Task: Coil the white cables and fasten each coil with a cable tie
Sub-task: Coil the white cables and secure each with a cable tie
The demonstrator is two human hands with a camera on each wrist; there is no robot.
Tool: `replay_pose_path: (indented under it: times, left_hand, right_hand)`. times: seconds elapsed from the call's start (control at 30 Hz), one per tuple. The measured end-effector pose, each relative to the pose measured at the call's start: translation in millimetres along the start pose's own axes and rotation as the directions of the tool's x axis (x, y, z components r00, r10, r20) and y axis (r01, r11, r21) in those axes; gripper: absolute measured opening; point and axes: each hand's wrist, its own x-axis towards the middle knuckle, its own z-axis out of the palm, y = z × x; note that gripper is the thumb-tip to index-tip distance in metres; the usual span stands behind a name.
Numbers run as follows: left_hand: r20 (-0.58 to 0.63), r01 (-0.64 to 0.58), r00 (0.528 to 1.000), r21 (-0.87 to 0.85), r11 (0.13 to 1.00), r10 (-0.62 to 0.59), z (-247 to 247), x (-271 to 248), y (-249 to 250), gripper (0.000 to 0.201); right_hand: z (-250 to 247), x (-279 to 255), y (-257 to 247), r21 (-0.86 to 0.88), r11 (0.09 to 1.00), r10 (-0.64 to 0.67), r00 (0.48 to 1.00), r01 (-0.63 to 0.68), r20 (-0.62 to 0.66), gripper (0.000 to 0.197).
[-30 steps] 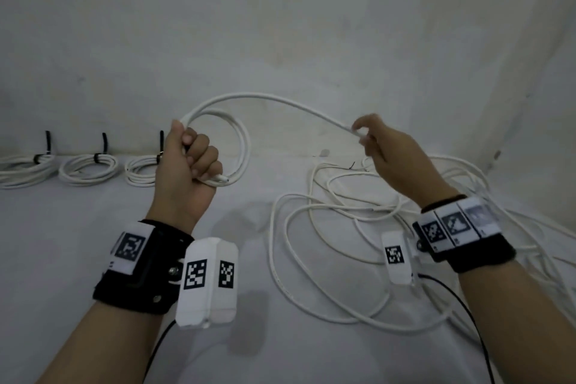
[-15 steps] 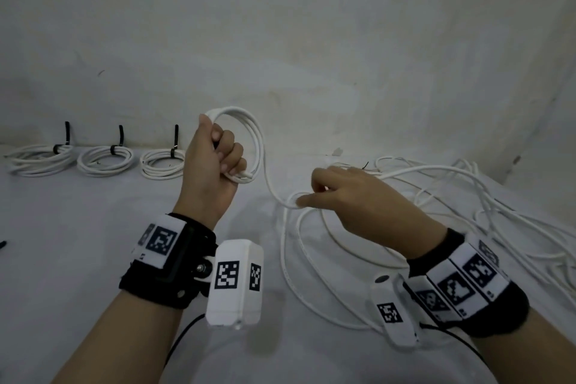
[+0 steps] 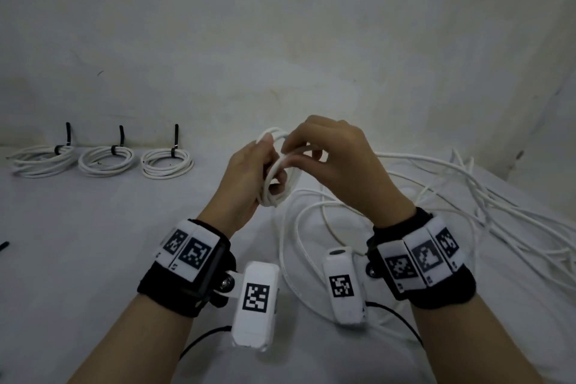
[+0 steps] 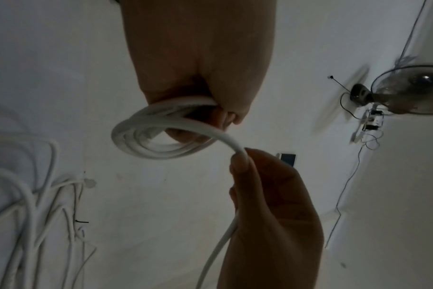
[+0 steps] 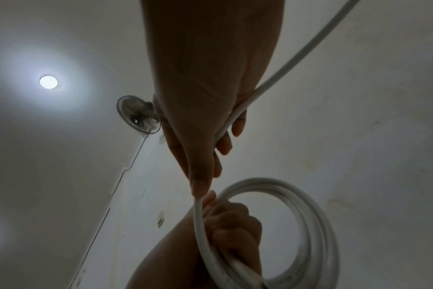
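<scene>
The big white floor cloth [image 3: 93,259] lies under everything, and I use the coil in the hands as my marker. To the right of that coil, the loose white cables [image 3: 467,196] lie in a messy pile on the cloth, because they are not wound yet. Far to the left of the coil, 3 finished coils [image 3: 166,162] sit in a neat row by the wall, each with a black cable tie [image 3: 175,140] sticking up. They look put aside there so they stay out of the way.

The right hand [image 3: 339,165] is just beside the coil, on its right. Its thumb and fingers pinch the loose cable strand [image 5: 272,82], I think to steer the next loop onto the coil. The rest of that strand runs off to the pile.

The left hand [image 3: 246,178] is clenched round 1 side of the growing coil [image 5: 309,224], which it holds up in the air above the cloth. That tight hold likely keeps the loops from springing apart. The coil has a few loops and no tie on it, so this cable seems only partly wound.
</scene>
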Motion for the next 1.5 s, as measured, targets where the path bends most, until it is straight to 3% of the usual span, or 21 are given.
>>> replay_pose_path:
  times: [0.27,0.5,0.63,0.73,0.87,1.03,1.17,1.3,1.5]
  left_hand:
    - [0.132,0.123,0.986,-0.147,0.981,-0.104,4.0,-1.8,-2.5,0.038]
    - [0.261,0.288,0.941,-0.289,0.913,-0.215,3.4,-5.6,5.3,0.045]
    - [0.212,0.217,0.961,-0.184,0.959,-0.177,4.5,-7.6,6.2,0.034]
    - [0.196,0.174,0.97,-0.135,0.976,-0.146,7.2,-7.9,3.4,0.026]
    - [0.159,0.117,0.981,-0.052,0.992,-0.107,6.7,-6.9,-2.5,0.036]
    - [0.214,0.209,0.96,-0.107,0.972,-0.183,0.6,-5.0,3.5,0.039]
    - [0.147,0.159,0.979,-0.109,0.981,-0.143,-0.7,-3.3,4.9,0.039]
    - [0.076,0.123,0.992,-0.303,0.945,-0.105,-7.0,2.4,8.1,0.039]
    - [-0.073,0.012,0.996,-0.496,0.868,-0.056,-39.2,13.2,16.4,0.041]
  right_hand:
    - [13.4,-1.8,23.8,0.094,0.99,0.113,0.984,-0.1,-0.137,0.013]
    - [24.5,-5.9,30.8,0.057,0.987,0.156,0.985,-0.152,-0.068,0.031]
    - [24.1,-8.6,31.2,0.035,0.995,0.096,0.995,-0.096,-0.004,0.03]
    - [25.5,-9.5,32.1,-0.016,0.998,0.053,0.998,-0.053,-0.025,0.03]
    - [25.6,-9.2,35.5,-0.069,0.997,0.022,0.996,-0.028,-0.081,0.034]
    - [25.8,-9.5,36.3,-0.011,0.999,0.043,0.995,-0.044,-0.088,0.024]
    - [17.9,-8.1,35.5,-0.002,0.992,0.127,0.992,-0.127,0.0,0.022]
    - [-11.3,-15.8,60.0,-0.075,0.96,0.272,0.961,-0.268,0.052,0.017]
    - [-53.2,-47.6,108.9,-0.156,0.889,0.422,0.903,-0.43,-0.083,0.019]
